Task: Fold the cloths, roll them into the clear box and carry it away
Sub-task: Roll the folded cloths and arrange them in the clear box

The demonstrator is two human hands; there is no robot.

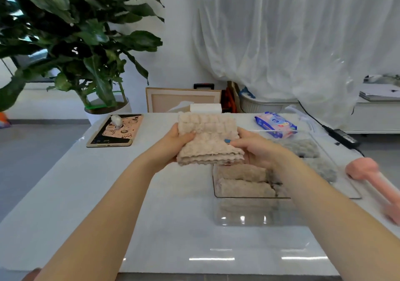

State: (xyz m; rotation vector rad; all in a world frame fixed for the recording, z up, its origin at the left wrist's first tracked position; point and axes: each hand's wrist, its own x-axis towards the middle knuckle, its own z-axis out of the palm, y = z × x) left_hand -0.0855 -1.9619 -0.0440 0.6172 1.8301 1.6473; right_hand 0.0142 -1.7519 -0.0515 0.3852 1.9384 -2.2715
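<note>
Head view: gripping folded beige waffle cloth [208, 139] over white bench [177, 215] with left hand [173, 144] and right hand [257, 148], fingers [237, 143] curled round both ends. Keep edges square, roll tight.

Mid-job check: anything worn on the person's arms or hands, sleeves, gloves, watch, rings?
Nothing worn shows. The left forearm and right forearm are bare down to the frame's edge, no sleeve or cuff in sight. The left hand and right hand are ungloved, with no watch, bracelet or ring visible, though the picture is soft for small jewellery.
</note>
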